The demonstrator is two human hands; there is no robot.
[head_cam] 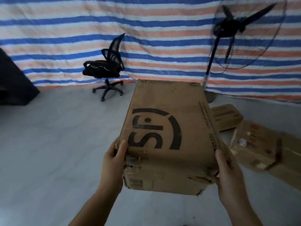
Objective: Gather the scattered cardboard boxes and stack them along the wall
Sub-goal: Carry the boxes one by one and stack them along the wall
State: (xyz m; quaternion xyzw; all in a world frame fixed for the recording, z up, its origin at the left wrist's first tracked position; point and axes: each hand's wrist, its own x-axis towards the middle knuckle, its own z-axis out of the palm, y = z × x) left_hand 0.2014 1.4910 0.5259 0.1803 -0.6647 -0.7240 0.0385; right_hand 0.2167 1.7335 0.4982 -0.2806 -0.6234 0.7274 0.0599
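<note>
Head view: both hands grip a printed cardboard box aloft.

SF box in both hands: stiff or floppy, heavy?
The SF box probably holds its shape: its faces look flat. Torn near corners suggest soft, crushable edges. Likely light, since the left hand and right hand carry it by its edges alone.

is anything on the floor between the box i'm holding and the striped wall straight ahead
Nothing visible. Both hands, left and right, grip the box, and the floor ahead runs bare to the wall. The chair stands off left, the fan and other boxes right.
</note>
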